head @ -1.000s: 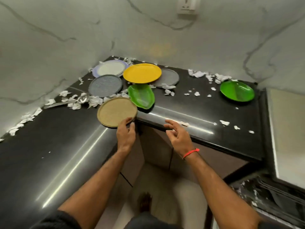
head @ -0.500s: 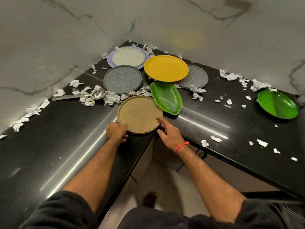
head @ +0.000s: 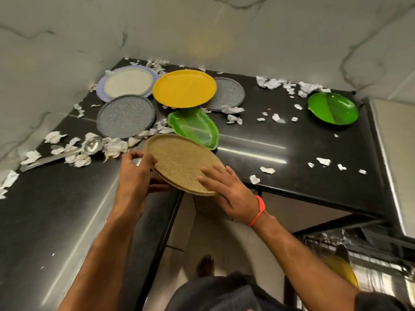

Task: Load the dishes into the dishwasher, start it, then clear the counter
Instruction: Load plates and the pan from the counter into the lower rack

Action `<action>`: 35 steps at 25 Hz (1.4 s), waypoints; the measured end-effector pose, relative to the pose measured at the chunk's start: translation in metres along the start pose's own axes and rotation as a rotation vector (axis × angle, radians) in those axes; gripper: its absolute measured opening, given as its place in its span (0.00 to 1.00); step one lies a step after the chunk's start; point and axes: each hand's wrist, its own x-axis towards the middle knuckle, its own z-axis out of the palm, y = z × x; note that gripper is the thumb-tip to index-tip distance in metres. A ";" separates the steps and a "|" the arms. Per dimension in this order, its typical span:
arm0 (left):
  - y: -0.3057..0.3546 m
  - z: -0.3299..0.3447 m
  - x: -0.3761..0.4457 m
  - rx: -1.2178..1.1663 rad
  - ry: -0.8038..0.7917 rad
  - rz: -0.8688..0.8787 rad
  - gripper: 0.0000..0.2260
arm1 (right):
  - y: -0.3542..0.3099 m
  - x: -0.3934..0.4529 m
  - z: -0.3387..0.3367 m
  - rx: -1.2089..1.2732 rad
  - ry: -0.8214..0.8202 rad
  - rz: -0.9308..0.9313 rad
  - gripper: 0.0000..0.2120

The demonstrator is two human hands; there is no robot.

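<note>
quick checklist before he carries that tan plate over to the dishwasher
1. Left hand grips the tan plate rim: ok.
2. Right hand secure: not ok, fingers lie flat on top.
3. Plate clear of counter: cannot tell, tilted, near edge overhangs.
4. Green leaf dish clear: not ok, beside far rim.
5. Dishwasher rack in reach, lower right: ok.
6. Free slot: cannot tell.

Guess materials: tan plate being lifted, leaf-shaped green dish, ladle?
Tan plate: matte, speckled, grainy surface; looks like stoneware or textured melamine, can't tell which. Leaf-shaped green dish: glossy, slightly translucent, likely plastic. Ladle: mirror-bright bowl, likely stainless steel.
</note>
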 end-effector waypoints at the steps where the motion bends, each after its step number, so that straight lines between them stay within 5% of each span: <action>1: 0.002 0.022 -0.005 0.025 -0.079 0.002 0.10 | 0.004 -0.023 -0.013 -0.004 0.042 0.036 0.23; 6: -0.029 0.166 -0.056 0.052 -0.543 -0.055 0.12 | 0.013 -0.174 -0.076 -0.150 0.272 0.420 0.22; 12: -0.105 0.337 -0.192 0.375 -1.138 -0.115 0.33 | 0.023 -0.370 -0.112 -0.150 0.529 0.820 0.20; 15: -0.162 0.409 -0.257 0.488 -1.298 -0.194 0.39 | 0.040 -0.456 -0.110 -0.024 0.606 0.969 0.20; 22: -0.277 0.509 -0.327 0.728 -1.236 -0.465 0.24 | 0.086 -0.589 -0.075 0.088 0.710 1.085 0.20; 26: -0.357 0.562 -0.309 0.883 -1.148 -0.353 0.20 | 0.149 -0.620 -0.028 0.203 0.620 1.249 0.21; 30: -0.442 0.610 -0.268 1.057 -1.050 -0.206 0.26 | 0.233 -0.633 0.011 0.386 0.557 1.289 0.30; 35: -0.534 0.657 -0.226 1.142 -0.961 -0.210 0.31 | 0.323 -0.656 0.050 0.521 0.445 1.397 0.26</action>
